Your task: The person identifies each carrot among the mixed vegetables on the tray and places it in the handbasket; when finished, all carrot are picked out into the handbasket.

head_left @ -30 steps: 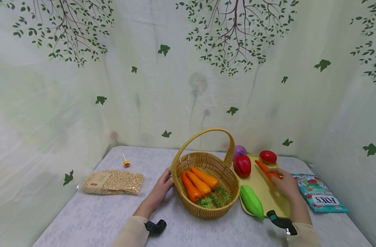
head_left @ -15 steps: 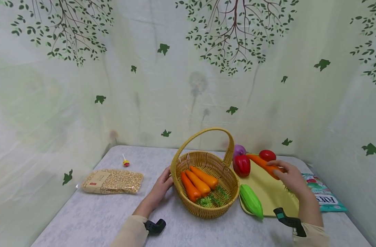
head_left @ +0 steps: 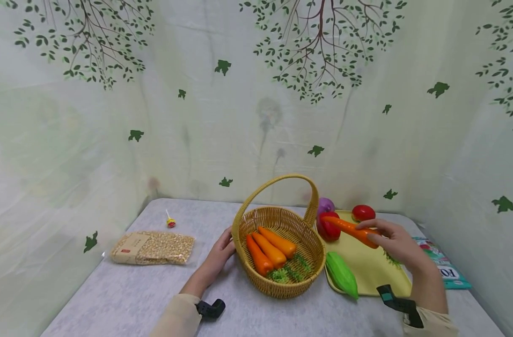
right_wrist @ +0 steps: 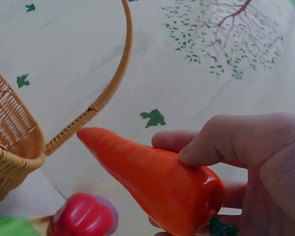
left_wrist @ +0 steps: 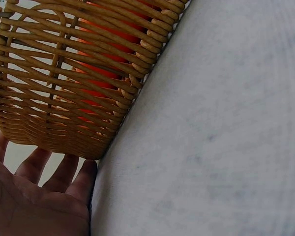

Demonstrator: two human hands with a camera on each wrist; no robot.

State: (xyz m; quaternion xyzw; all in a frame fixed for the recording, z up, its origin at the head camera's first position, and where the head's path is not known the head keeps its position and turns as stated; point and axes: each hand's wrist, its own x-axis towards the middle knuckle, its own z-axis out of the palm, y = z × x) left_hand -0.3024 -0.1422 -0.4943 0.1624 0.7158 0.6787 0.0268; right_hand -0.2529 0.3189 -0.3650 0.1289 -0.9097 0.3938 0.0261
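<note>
My right hand (head_left: 397, 243) holds an orange carrot (head_left: 352, 230) above the yellow tray (head_left: 374, 276). In the right wrist view, the thumb and fingers pinch the carrot (right_wrist: 152, 169) near its thick end, and the tip points toward the basket handle (right_wrist: 110, 91). The wicker basket (head_left: 277, 291) stands mid-table with three carrots (head_left: 271, 250) inside, their green tops at the near side. My left hand (head_left: 217, 257) rests against the basket's left wall. In the left wrist view its fingers (left_wrist: 64, 172) reach out to the lower wicker, with their tips partly hidden.
On or by the tray are a red bell pepper (head_left: 329, 231), a purple vegetable (head_left: 326, 205), a red tomato-like one (head_left: 363, 213) and a ridged green one (head_left: 341, 275). A teal bag (head_left: 452, 278) lies right. A packet of grains (head_left: 155, 248) and a lollipop (head_left: 170, 222) lie left.
My right hand has lifted the carrot off the tray, and the tip has swung left to overlap the red pepper. The left hand and basket have stayed put.
</note>
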